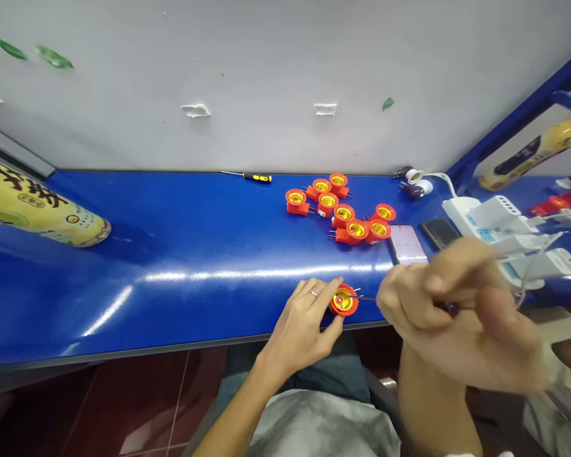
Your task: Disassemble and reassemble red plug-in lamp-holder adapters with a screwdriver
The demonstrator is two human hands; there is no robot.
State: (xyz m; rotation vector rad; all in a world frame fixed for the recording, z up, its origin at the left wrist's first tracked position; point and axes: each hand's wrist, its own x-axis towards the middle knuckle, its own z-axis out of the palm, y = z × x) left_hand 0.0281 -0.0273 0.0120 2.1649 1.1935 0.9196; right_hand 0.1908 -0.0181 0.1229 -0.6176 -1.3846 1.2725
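The left hand [304, 320] pinches a red socket [345, 307] near the worktop's [195, 235] front edge; the right hand [457, 317] curls round a thin tool [368, 298]. Pushed crooked, its tip could slip.

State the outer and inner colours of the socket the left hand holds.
The socket is orange-red outside, gold inside; head view.
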